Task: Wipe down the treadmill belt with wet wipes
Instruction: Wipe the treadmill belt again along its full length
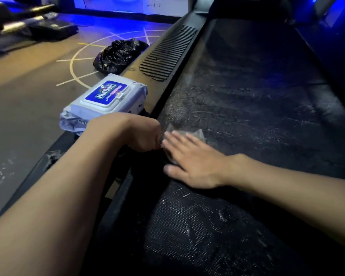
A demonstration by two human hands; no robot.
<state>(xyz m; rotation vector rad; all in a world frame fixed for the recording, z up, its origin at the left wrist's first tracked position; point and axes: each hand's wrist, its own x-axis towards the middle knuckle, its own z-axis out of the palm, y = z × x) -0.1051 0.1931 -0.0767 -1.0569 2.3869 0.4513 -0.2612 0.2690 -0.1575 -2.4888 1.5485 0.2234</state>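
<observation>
left hand [145, 134] sits curled at the left edge of the dusty black textured treadmill belt [247, 108]; i cannot tell whether it holds anything. right hand [193, 162], fingers straight, presses a crumpled grey wet wipe [199, 134] onto the belt. pale blue wipes pack [106, 100] rests on the black side rail [167, 56].

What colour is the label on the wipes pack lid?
Blue label with white lettering, on the pale grey wipes pack; the head view shows it clearly.
</observation>
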